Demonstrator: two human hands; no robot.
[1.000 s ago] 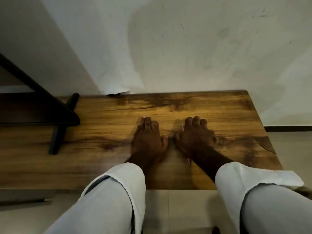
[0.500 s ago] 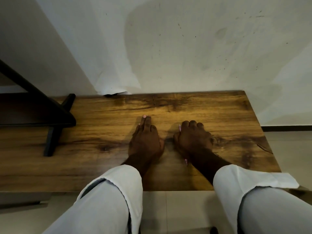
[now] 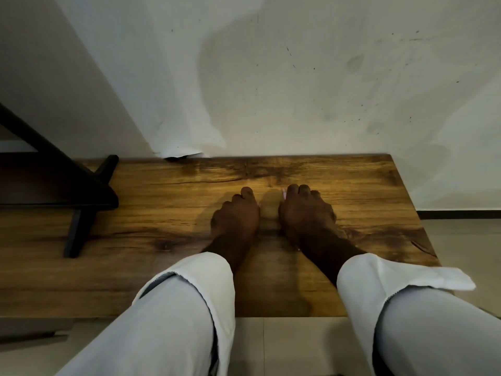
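Note:
Both my hands rest side by side, palms down, on the middle of a wooden table (image 3: 366, 185). My left hand (image 3: 235, 218) has its fingers curled under, knuckles forward, and I see nothing in it. The fingers of my right hand (image 3: 306, 213) are curled too. A thin pink pen-like stick (image 3: 284, 195) runs under its thumb side, with the pink tip showing in front of the hand and a small end showing by the wrist. Most of the stick is hidden under the hand.
A black stand (image 3: 81, 213) with a slanted bar sits on the table's left part. A stained white wall (image 3: 298, 90) rises directly behind the table. Pale floor tiles (image 3: 284, 346) show below the near edge and past the table's right end.
Both hands went from lying flat with straight fingers to having their fingers curled under. The view shifted slightly; the hands stayed in the same spot on the table.

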